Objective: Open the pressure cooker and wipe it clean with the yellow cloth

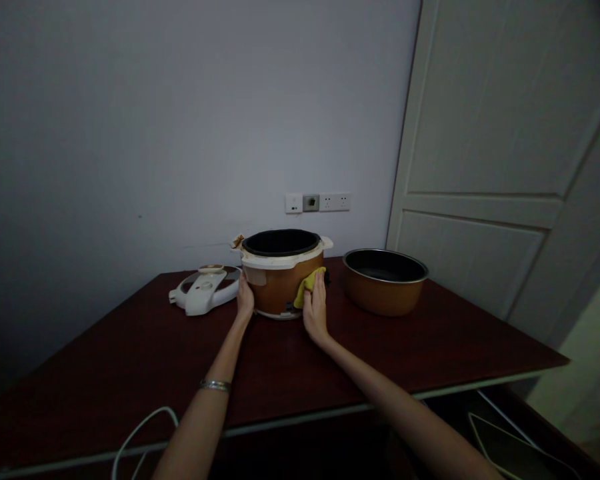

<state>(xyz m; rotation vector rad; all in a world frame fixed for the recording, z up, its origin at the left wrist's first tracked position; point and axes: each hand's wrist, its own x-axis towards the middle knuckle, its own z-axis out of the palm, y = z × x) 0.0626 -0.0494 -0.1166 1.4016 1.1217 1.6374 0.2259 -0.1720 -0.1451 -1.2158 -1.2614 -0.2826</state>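
Note:
An orange-brown electric cooker [275, 287] with a white rim and dark interior stands upright and lidless on the dark red table. My left hand [245, 297] holds its left side, the palm against the body and the fingertips partly hidden. On the right side, my right hand [316, 308] presses a yellow cloth [304, 288] to the cooker, fingers stretched along the cloth. Left of the cooker lies its white-framed lid [205, 288] with clear panels. To the right sits a round brown pot [384, 293] with a dark inside.
The red table [280, 373] meets a pale wall carrying sockets [334, 202] behind the cooker. A white cord [145, 419] loops over the front left edge. Below the front right edge is an open drawer [510, 433]. A white door [480, 167] stands at right.

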